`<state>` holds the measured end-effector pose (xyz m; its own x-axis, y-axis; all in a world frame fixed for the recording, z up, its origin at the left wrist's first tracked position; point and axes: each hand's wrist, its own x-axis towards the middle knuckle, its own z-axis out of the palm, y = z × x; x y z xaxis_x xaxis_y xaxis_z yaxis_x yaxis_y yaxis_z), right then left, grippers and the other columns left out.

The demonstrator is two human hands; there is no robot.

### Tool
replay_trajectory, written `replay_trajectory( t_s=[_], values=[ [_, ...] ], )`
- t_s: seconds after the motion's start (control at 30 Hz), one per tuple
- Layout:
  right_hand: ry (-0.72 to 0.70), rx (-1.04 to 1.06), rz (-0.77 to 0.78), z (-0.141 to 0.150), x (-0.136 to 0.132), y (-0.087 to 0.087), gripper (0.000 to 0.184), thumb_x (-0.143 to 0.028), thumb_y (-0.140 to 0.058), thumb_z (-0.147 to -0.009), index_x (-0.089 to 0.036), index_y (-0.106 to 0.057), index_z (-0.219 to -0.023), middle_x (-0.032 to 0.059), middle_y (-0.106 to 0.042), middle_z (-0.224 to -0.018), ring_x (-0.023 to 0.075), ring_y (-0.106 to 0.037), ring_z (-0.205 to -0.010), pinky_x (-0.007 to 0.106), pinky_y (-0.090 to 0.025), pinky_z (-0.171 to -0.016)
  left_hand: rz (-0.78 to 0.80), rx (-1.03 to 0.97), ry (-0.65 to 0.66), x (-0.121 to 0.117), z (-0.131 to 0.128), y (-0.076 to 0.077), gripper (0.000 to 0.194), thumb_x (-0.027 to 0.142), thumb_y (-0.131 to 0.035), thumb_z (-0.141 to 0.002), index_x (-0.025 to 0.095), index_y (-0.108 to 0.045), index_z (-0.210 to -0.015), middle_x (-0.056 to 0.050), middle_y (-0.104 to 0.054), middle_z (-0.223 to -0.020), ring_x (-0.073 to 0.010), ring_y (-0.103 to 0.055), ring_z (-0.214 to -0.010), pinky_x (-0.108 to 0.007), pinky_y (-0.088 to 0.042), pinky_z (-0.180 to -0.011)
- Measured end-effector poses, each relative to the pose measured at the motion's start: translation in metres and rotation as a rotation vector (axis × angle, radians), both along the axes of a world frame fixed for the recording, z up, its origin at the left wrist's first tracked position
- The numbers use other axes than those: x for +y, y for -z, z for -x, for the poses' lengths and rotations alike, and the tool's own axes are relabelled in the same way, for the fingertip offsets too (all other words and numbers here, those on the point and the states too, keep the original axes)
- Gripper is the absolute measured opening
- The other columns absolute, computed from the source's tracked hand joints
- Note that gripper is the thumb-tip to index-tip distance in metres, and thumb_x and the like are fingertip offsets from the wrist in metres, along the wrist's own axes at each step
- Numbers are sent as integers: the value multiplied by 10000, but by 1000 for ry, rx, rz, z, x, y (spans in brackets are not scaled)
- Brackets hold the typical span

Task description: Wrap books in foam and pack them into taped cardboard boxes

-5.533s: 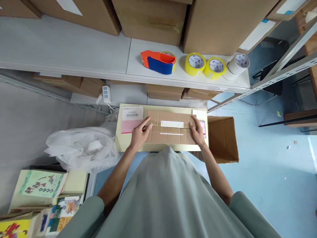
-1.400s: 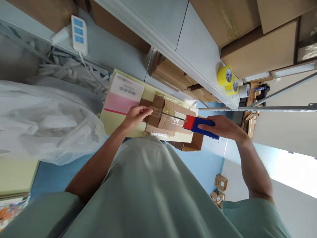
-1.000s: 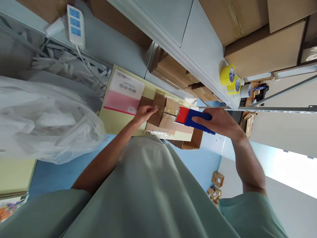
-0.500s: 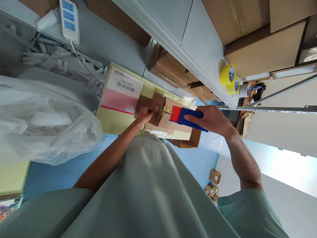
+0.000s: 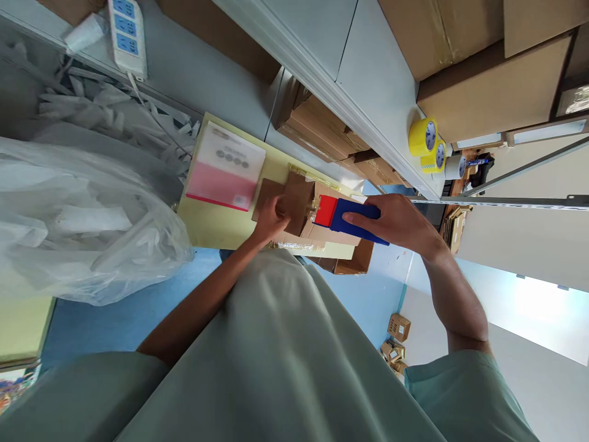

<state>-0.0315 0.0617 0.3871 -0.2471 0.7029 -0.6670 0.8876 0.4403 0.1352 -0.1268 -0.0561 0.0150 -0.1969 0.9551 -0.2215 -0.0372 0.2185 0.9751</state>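
My right hand (image 5: 399,222) is wrapped round the blue body of a tape gun (image 5: 338,216) with a red front end. That red end rests against a brown cardboard box (image 5: 298,199) lying at an angle on a pale yellow tabletop (image 5: 202,224). Clear tape shows by the tape gun's front. At the box's left end, my left hand (image 5: 270,222) has its fingers curled round the flap edge; the fingertips are partly hidden. Shiny tape also runs along the box's near and far sides.
A pink-and-white booklet (image 5: 225,166) lies left of the box. A big plastic bag (image 5: 92,227) bulges at left, below a power strip (image 5: 126,37). Yellow tape rolls (image 5: 422,137) stand on the shelf (image 5: 368,73) at upper right. An open carton (image 5: 359,258) sits past the table.
Earlier both hands were on the flat-lying box and the tape gun stood on the shelf. Now my right hand holds it, having come left along the box, while my left hand moved onto the end flap.
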Motion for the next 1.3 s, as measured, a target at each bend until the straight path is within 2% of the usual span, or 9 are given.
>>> replay_trajectory(
  t_s=[0.13,0.2,0.27,0.37,0.47,0.73,0.87,1.07,1.3],
  values=[
    [-5,-23,11,-1,0,-1,663,-825,-595,-1007,-211,-686,-774,42,-678,-729,180,-594,-678,321,-352,-653,-141,103,103,2,7,-39,862,300,-870,-855,296,-546,-1653,-86,-628,-1336,-269,-667,-1183,-425,-588,-1072],
    [-20,-31,19,-2,0,-1,674,-833,-581,-1014,-210,-691,-782,46,-679,-734,183,-600,-686,324,-355,-662,-208,180,162,12,7,-53,848,279,-890,-838,307,-590,-1630,-87,-593,-1324,-276,-650,-1202,-436,-581,-1104],
    [-42,-37,26,-3,-1,0,684,-842,-568,-1018,-208,-701,-796,51,-682,-742,191,-610,-702,327,-359,-677,-247,249,224,25,5,-58,701,239,-863,-853,287,-688,-1529,-97,-574,-1300,-285,-636,-1226,-428,-581,-1108],
    [-63,-39,25,-5,-3,2,696,-855,-553,-1022,-209,-712,-817,60,-692,-759,203,-626,-727,333,-369,-698,-240,326,285,37,3,-55,504,210,-835,-870,258,-783,-1369,-107,-569,-1269,-290,-640,-1223,-412,-590,-1088],
    [-76,-38,13,-8,-3,4,717,-873,-525,-1026,-213,-706,-811,66,-696,-768,210,-632,-732,340,-378,-709,-193,380,281,39,4,-47,451,248,-866,-874,260,-808,-1321,-101,-579,-1273,-280,-660,-1179,-408,-603,-1060],
    [10,-92,14,-50,9,16,715,-887,-542,-1004,-227,-675,-764,70,-692,-735,216,-628,-707,352,-366,-677,-158,410,257,30,17,-32,577,401,-974,-853,343,-806,-1402,-65,-629,-1245,-268,-669,-1184,-396,-571,-1085],
    [64,-124,49,-89,17,36,713,-887,-535,-1002,-223,-687,-795,65,-698,-725,215,-644,-692,348,-375,-672,-147,414,311,31,25,-33,593,430,-962,-870,340,-797,-1432,-63,-662,-1260,-257,-686,-1143,-387,-572,-1062],
    [96,-82,115,-141,27,87,666,-814,-538,-1029,-209,-740,-839,85,-744,-781,220,-679,-726,344,-401,-680,-100,485,360,30,29,-38,610,468,-950,-884,351,-786,-1459,-59,-701,-1298,-240,-711,-1074,-370,-581,-1036],
    [51,33,146,-169,36,137,642,-766,-552,-1061,-178,-810,-1033,175,-822,-1129,293,-759,-1025,348,-496,-809,-22,589,308,23,29,-50,588,541,-901,-914,359,-782,-1460,-63,-727,-1295,-234,-727,-1030,-374,-610,-1002]
  ],
)
